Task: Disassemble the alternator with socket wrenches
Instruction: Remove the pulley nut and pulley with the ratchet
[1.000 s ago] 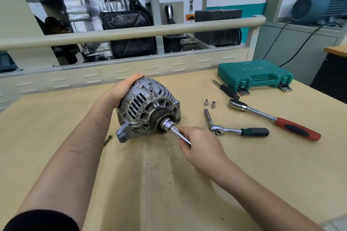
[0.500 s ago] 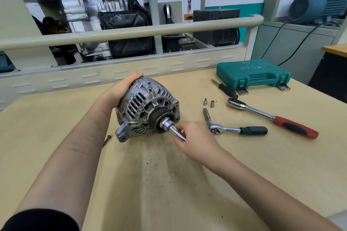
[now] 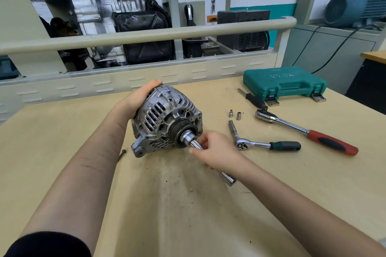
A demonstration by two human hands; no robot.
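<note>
on the bench, all placed from the alternator:
workbench [image 3: 62, 142]: pale wood, under the alternator, dark grime and specks in front of it.
tool case [image 3: 284, 82]: green, closed, far right and behind the alternator, near the bench's back edge.
alternator [image 3: 167, 117]: silver, ribbed housing, resting on the bench at centre, pulley end facing the camera and slightly right.
left hand [image 3: 139, 96]: cupped over the back top of the alternator, fingers curled on the housing, holding it steady.
right hand [image 3: 217, 149]: just in front of the pulley, fingers closed round the shaft of the socket tool.
red-handled ratchet [image 3: 307, 131]: lying well right of the alternator, head toward the tool case.
green-handled ratchet [image 3: 265, 145]: lying right of the alternator, nearer than the red one, extension pointing away from the camera.
socket tool [image 3: 191, 139]: chrome socket seated on the pulley centre, shaft running under the right hand, far end showing beyond the wrist.
black driver [image 3: 253, 99]: between the tool case and the red-handled ratchet's head.
two small sockets [image 3: 235, 114]: upright, side by side, right of the alternator, behind the green-handled ratchet.
bolt [image 3: 121, 155]: dark, lying on the bench just left of the alternator's mounting ear.
</note>
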